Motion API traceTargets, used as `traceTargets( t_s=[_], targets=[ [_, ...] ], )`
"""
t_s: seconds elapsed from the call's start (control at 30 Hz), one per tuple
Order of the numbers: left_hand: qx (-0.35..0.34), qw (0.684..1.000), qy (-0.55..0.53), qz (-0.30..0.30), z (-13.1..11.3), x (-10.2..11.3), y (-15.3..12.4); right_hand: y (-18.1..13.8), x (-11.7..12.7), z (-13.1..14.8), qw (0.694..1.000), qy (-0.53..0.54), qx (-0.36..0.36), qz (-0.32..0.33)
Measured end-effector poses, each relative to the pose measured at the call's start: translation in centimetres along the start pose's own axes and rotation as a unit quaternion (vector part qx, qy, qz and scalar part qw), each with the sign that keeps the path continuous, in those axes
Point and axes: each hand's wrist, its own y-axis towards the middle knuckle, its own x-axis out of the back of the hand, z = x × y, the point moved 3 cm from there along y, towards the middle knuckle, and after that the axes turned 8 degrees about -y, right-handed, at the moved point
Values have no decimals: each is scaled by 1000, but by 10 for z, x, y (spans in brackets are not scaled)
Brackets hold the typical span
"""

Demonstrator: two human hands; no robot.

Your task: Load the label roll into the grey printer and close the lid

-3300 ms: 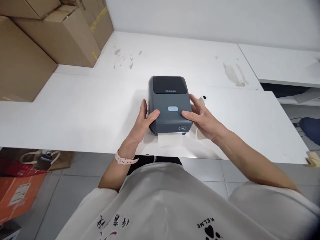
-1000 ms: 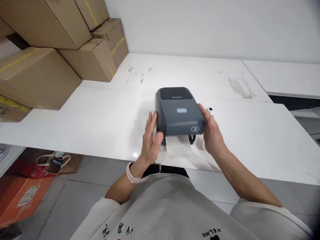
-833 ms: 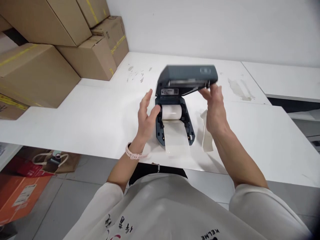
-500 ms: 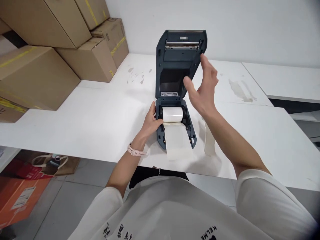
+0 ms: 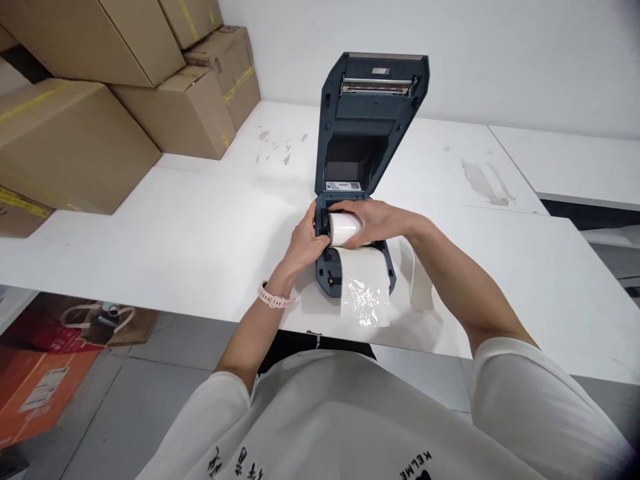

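Observation:
A dark grey label printer point(image 5: 369, 120) sits on the white table point(image 5: 190, 233) with its lid standing upright. A white label roll point(image 5: 341, 229) lies in the printer's bay, and its paper tail point(image 5: 365, 287) runs out over the front onto the table. My right hand point(image 5: 376, 222) is wrapped over the roll from the right. My left hand point(image 5: 307, 241) grips the printer's left side beside the roll, a pink watch on its wrist.
Several cardboard boxes point(image 5: 125, 80) are stacked at the back left of the table. A loose white paper strip point(image 5: 419, 280) lies just right of the printer. A second white surface point(image 5: 575, 167) adjoins at the right. An orange box point(image 5: 35, 387) and bags sit on the floor at left.
The printer's lid has swung from shut to fully upright. My right hand left the lid and came down onto the label roll. My left hand stayed at the printer's left side.

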Motion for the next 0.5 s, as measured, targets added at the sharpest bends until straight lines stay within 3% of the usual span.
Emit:
traceTargets(
  t_s=[0.1, 0.2, 0.27, 0.33, 0.5],
  targets=[
    [11, 1000, 9, -10, -4, 2, -1, -31, 21, -11, 987, 137, 71, -42],
    [22, 1000, 5, 0, -6, 3, -1, -75, 45, -30, 964, 172, 83, -185],
    [29, 1000, -3, 4, -6, 5, -1, -99, 54, -47, 948, 164, 37, -269],
    [31, 999, -15, 10, -6, 6, 1, -110, 52, -66, 937, 170, -39, -303],
    [24, 999, -30, 21, -2, 10, 4, -87, 16, -120, 901, 205, -177, -339]
  ],
)
